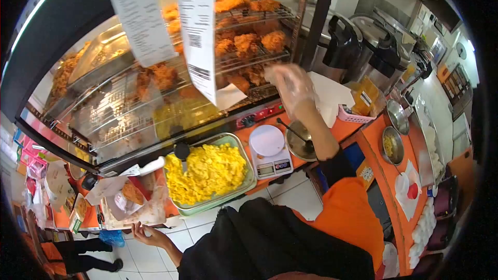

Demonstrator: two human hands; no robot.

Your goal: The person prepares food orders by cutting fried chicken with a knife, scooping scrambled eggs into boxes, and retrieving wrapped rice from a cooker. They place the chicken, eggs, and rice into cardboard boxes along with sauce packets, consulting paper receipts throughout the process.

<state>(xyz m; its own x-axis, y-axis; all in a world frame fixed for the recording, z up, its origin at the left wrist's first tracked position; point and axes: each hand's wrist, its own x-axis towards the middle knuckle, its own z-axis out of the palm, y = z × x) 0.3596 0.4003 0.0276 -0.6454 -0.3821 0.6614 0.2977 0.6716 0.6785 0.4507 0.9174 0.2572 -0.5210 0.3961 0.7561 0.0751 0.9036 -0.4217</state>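
Note:
My right hand, in a clear plastic glove, reaches to the front of a heated display cabinet, beside fried chicken pieces on its lower rack. Its fingers are partly hidden and blurred, so any hold on the chicken cannot be made out. Low at the left, my bare left hand hovers below the counter edge with its fingers apart and nothing in it. Nearest to it is an opened box with a paper-wrapped, browned food item. More fried chicken lies on the upper racks.
Two paper receipts hang before the cabinet. A tray of yellow scrambled egg, a kitchen scale and a metal bowl line the counter. Rice cookers stand at the right. Another person is at lower left.

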